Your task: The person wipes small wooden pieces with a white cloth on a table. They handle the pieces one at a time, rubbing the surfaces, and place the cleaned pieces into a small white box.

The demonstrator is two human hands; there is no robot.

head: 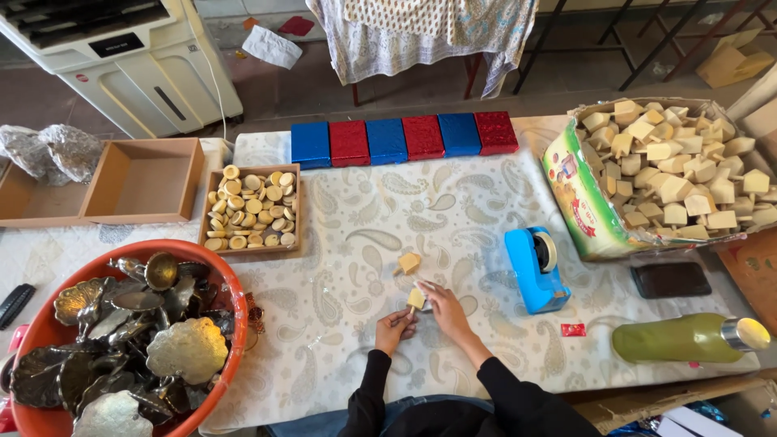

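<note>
The person's left hand is closed around the short peg of a small pale wooden block, holding it upright above the patterned tablecloth. The right hand rests just beside it, fingers curled against the block's far side, gripping or steadying it; which of the two cannot be told at this size. A second wooden block of the same kind lies on the cloth just beyond the hands, apart from them.

As for progress, only these two pieces are out on the cloth, so the work looks to be at an early stage. Far off to the right of the hands, a printed cardboard box is heaped with many more such blocks. Beyond and left of the hands, a shallow tray of round wooden discs is also full, and the brown trays further left hold nothing visible.

A blue tape dispenser stands near the right hand. A row of blue and red glittery boxes lies well beyond. To the left, an orange basin of metal dishes sits near the left arm.
</note>
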